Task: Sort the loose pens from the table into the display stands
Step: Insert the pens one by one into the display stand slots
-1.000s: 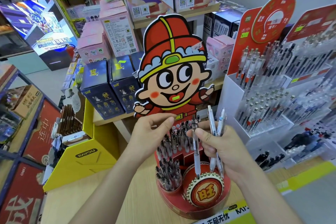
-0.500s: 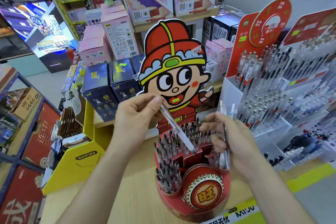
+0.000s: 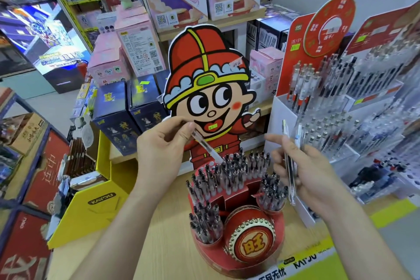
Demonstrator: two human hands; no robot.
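Note:
A red display stand [image 3: 236, 266] with a cartoon figure backboard holds several dark-capped pens in tiered rows and cups. My left hand [image 3: 159, 150] pinches one clear pen [image 3: 205, 146] slanting down to the right, its tip just over the stand's back row. My right hand [image 3: 306, 173] is to the right of the stand and holds two or three clear pens [image 3: 289, 170] upright against the palm, with the forefinger and thumb extended.
A white tiered pen display [image 3: 341, 125] with red header cards stands at the right. A yellow cardboard box [image 3: 91, 202] sits left of the stand. Dark blue boxes [image 3: 127, 116] and pink boxes fill the shelf behind. The wooden tabletop [image 3: 147, 245] shows in front.
My left hand took one pen from the right hand's bundle, lifted it and brought its tip over the stand's back row. The right hand moved right with the other pens.

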